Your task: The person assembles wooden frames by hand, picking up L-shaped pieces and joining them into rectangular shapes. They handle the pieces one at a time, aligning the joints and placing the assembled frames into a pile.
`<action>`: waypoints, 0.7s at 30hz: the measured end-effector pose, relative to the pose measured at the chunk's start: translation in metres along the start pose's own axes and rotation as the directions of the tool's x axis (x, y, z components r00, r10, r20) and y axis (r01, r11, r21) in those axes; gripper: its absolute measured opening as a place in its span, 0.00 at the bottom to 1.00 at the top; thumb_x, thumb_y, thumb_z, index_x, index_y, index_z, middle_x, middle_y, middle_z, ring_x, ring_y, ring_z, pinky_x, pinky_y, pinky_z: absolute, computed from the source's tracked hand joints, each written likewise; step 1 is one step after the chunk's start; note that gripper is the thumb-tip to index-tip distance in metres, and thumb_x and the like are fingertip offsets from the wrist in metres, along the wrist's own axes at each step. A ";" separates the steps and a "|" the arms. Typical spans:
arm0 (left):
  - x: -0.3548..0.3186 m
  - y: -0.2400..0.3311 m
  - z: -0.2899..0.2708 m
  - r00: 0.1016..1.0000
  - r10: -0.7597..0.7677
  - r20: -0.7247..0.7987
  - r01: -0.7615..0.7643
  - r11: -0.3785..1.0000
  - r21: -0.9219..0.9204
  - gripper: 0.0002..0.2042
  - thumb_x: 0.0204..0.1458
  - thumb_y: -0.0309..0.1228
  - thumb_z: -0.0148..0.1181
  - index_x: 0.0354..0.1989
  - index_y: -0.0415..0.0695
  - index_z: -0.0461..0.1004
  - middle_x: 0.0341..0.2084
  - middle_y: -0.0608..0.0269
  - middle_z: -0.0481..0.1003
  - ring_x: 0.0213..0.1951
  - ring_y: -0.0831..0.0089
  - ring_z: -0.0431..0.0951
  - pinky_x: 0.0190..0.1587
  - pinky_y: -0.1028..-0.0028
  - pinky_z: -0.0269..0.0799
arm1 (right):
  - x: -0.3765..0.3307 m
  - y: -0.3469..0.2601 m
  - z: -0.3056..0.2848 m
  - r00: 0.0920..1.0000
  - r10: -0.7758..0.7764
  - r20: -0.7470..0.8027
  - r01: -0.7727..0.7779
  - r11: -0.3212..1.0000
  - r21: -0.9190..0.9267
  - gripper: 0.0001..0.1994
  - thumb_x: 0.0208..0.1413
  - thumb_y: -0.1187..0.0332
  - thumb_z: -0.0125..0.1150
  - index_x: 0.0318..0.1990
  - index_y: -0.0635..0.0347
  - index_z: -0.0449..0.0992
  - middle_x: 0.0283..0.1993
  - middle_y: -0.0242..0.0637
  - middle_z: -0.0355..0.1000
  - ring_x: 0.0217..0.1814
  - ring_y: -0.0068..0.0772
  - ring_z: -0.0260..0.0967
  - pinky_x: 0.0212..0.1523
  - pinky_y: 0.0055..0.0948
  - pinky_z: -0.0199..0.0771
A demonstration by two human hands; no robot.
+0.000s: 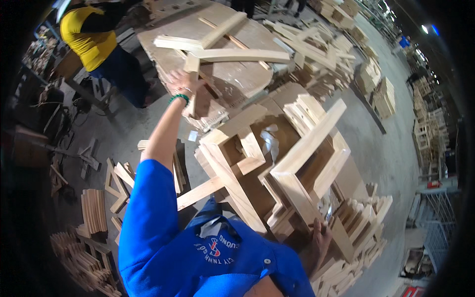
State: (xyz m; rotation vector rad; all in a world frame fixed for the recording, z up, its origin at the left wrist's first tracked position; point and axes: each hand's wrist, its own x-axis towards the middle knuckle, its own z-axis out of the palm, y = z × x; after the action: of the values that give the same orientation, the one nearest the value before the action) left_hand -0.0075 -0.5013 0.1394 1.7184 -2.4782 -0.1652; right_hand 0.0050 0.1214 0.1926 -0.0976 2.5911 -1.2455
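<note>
While the left hand (182, 83) is stretched far out over the brown board table (163, 39), its fingers are closed around the lower end of a short pale wooden slat (191, 67) that lies near the table's near edge. That slat runs up from the hand to meet the crossed wooden frame pieces (232, 52) resting in the middle of the same table. The left arm is nearly straight, wrist bent back a little, with a green bracelet (179, 98) just below the hand. Low down by the person's body, the right hand (320, 237) rests with curled fingers on the near end of a pale L-shaped wooden frame (307, 153), which leans across a stack of similar frames. How tightly the right hand grips cannot be told. Another person in a yellow shirt (89, 37) stands beside the table's left edge.
</note>
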 end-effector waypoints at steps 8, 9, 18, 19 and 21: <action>0.046 0.011 0.050 0.961 -0.120 0.251 0.160 0.977 -0.143 0.45 0.28 0.63 0.64 0.54 0.42 0.70 0.53 0.48 0.69 0.57 0.52 0.66 0.57 0.59 0.61 | -0.005 -0.024 0.005 0.994 0.079 -0.072 -0.082 0.996 -0.037 0.17 0.59 0.57 0.55 0.31 0.63 0.77 0.15 0.26 0.63 0.19 0.15 0.60 0.20 0.20 0.57; 0.051 0.001 0.042 0.955 -0.108 0.277 0.161 0.971 -0.177 0.44 0.29 0.61 0.64 0.54 0.42 0.70 0.50 0.48 0.72 0.54 0.54 0.70 0.53 0.62 0.66 | -0.005 -0.024 0.002 0.996 0.064 -0.067 -0.067 0.997 -0.038 0.16 0.59 0.57 0.56 0.31 0.63 0.77 0.15 0.26 0.64 0.19 0.15 0.60 0.20 0.20 0.57; -0.031 -0.025 -0.019 0.935 0.015 -0.354 -0.172 0.893 -0.416 0.37 0.33 0.51 0.68 0.50 0.42 0.64 0.38 0.47 0.75 0.44 0.53 0.76 0.45 0.61 0.70 | -0.008 -0.012 -0.018 0.997 -0.003 0.083 -0.013 0.983 0.182 0.12 0.58 0.61 0.57 0.40 0.62 0.73 0.22 0.28 0.66 0.20 0.17 0.61 0.23 0.18 0.58; -0.054 -0.033 -0.033 0.908 0.033 -0.418 -0.224 0.881 -0.417 0.36 0.33 0.50 0.68 0.50 0.42 0.64 0.38 0.48 0.76 0.43 0.54 0.76 0.44 0.61 0.70 | -0.006 -0.019 -0.019 0.990 -0.029 0.135 -0.007 0.966 0.260 0.12 0.58 0.62 0.57 0.42 0.62 0.72 0.23 0.29 0.67 0.21 0.18 0.61 0.23 0.17 0.58; -0.102 -0.027 -0.057 0.862 0.058 -0.504 -0.307 0.851 -0.427 0.35 0.35 0.50 0.68 0.51 0.44 0.64 0.38 0.51 0.76 0.42 0.56 0.77 0.44 0.62 0.71 | -0.005 -0.030 -0.025 0.982 -0.060 0.177 0.015 0.969 0.245 0.13 0.60 0.61 0.54 0.44 0.60 0.68 0.26 0.31 0.67 0.21 0.14 0.55 0.22 0.14 0.53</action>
State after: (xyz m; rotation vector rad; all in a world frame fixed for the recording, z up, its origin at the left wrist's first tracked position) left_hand 0.0618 -0.4158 0.1881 1.1248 -1.9907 -0.2908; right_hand 0.0014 0.1221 0.2316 -0.2040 2.2727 -1.4824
